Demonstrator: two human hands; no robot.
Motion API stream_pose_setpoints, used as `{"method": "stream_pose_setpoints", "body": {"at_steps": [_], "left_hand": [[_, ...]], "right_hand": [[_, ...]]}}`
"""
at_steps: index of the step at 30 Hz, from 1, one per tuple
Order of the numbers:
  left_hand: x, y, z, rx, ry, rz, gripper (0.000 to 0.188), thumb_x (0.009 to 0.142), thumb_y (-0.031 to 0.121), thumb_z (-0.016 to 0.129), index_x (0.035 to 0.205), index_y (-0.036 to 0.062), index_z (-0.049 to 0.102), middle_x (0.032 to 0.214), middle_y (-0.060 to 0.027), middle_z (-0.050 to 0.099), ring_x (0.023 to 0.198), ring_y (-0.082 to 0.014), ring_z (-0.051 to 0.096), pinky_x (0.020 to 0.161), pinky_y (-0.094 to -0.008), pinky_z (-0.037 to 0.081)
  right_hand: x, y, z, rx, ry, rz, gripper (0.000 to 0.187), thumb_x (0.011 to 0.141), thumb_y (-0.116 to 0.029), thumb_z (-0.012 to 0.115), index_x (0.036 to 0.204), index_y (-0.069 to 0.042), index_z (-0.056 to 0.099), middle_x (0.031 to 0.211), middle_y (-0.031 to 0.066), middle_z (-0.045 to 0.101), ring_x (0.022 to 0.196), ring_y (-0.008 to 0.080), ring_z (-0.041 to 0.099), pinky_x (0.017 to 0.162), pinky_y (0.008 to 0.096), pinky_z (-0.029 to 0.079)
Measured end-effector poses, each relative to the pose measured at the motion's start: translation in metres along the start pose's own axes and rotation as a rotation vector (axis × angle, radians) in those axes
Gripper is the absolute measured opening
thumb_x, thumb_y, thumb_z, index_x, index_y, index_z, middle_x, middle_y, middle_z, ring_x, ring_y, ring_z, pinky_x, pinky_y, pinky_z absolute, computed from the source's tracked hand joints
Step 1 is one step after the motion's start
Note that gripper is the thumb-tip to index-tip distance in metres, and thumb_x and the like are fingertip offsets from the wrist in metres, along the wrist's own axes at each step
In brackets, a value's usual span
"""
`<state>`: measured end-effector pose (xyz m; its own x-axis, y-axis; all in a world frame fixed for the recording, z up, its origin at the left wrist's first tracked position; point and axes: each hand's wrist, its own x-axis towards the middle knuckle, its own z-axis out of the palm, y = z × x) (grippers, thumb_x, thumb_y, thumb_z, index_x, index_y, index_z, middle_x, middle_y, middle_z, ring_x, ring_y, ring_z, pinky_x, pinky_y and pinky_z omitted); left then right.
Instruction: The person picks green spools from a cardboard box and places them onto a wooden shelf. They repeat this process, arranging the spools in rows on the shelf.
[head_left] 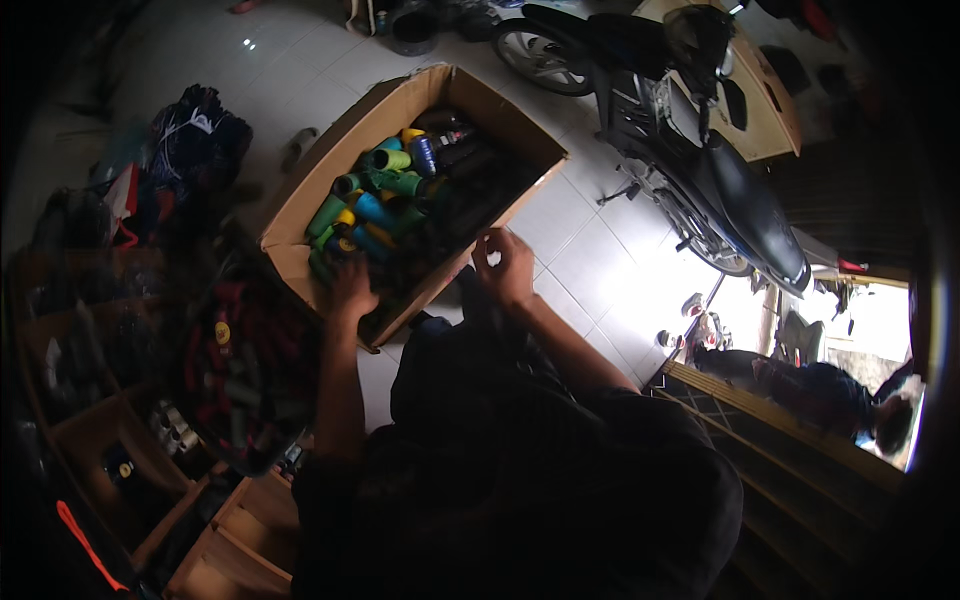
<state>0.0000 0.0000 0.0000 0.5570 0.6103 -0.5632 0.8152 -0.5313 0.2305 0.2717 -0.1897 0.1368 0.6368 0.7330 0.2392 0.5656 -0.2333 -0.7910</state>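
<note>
I have my left hand (352, 290) down inside a cardboard box (505, 118), at the near left corner, with its fingers spread over the thread spools (392, 160). It is dark down there, so I cannot tell whether those fingers have closed on a spool. My right hand (507, 270) is at the box's right-hand edge, finger and thumb curled into a ring; whether they pinch the rim or something small, I cannot tell. Perhaps it is there to steady the box. The box sits on the tiled floor (572, 245) right in front of me, which seems a handy spot for reaching in from above.

The spools lie loose in it, tumbled at all angles. Greens, teal and yellow fill the left and middle, with a shiny blue one (423, 156) near the top; those to the right look black or very dark. Beside the box on my left is a heap of reddish spools (222, 335).
</note>
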Motion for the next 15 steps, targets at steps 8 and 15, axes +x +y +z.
{"method": "stream_pose_setpoints", "body": {"at_steps": [8, 15], "left_hand": [[0.024, 0.050, 0.030, 0.275, 0.437, 0.148, 0.043, 0.086, 0.017, 0.062, 0.129, 0.0114, 0.059, 0.142, -0.0162, 0.052, 0.137, -0.0403, 0.045, 0.105, -0.0613, 0.040], [0.014, 0.053, 0.028, -0.006, 0.195, -0.103, 0.045, 0.093, 0.016, 0.058, 0.138, 0.0108, 0.053, 0.145, -0.0260, 0.043, 0.137, -0.0438, 0.043, 0.113, -0.0575, 0.037]], "right_hand": [[0.142, 0.081, 0.077, -0.414, -0.281, 0.105, 0.036, 0.088, -0.024, 0.065, 0.120, -0.007, 0.060, 0.108, 0.0203, 0.070, 0.104, 0.0398, 0.068, 0.091, 0.0509, 0.053], [0.124, 0.099, 0.112, -0.934, -1.086, 0.039, 0.064, 0.089, -0.032, 0.067, 0.145, -0.010, 0.046, 0.141, 0.0239, 0.054, 0.128, 0.0440, 0.056, 0.105, 0.0643, 0.042]]}}
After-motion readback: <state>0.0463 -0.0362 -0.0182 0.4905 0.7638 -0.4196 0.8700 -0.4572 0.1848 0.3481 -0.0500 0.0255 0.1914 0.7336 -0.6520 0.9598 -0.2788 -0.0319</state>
